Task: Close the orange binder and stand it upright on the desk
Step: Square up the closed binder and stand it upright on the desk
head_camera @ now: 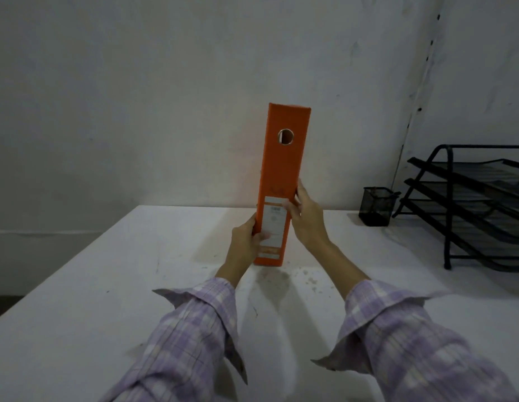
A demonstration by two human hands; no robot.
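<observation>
The orange binder (284,166) is shut and stands upright on the white desk (107,285), spine toward me, leaning slightly to the right. The spine shows a round finger hole near the top and a white label low down. My left hand (246,239) grips the lower left edge, thumb across the label. My right hand (306,216) holds the right edge a little higher, fingers wrapped behind. The binder's bottom edge rests on the desk, or just above it.
A black mesh pen cup (376,206) stands at the back right of the desk. A black tiered wire paper tray (470,204) fills the right edge. A white wall rises behind the desk. The desk's left edge runs diagonally at far left.
</observation>
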